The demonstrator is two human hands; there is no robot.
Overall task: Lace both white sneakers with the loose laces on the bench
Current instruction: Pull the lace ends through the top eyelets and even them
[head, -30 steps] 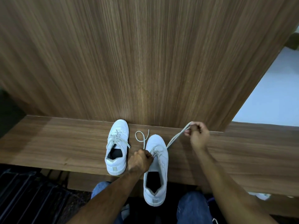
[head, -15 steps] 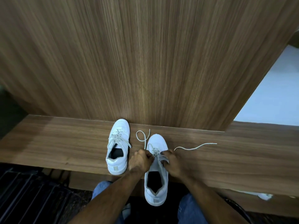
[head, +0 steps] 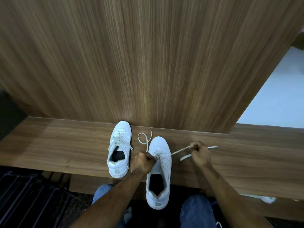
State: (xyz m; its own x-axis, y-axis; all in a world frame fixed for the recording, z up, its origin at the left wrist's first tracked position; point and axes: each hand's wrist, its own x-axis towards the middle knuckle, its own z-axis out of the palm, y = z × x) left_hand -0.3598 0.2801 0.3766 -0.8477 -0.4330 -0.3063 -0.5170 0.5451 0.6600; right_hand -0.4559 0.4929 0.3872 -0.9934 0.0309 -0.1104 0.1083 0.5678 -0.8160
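The right sneaker sits on the tabletop with its heel over the near edge, just beside the left sneaker, which looks laced already; this one looks only part laced near the toe; the left hand is curled tight at the eyelets, but what it holds is hidden; the right hand, off to the right, pinches the lace and stretches it out; next, that end likely needs poking into the next hole.

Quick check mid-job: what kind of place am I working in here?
Probably an indoor entryway or changing spot: a wood-veneer bench built against a matching wall panel, two white sneakers on it, dark floor grating below.
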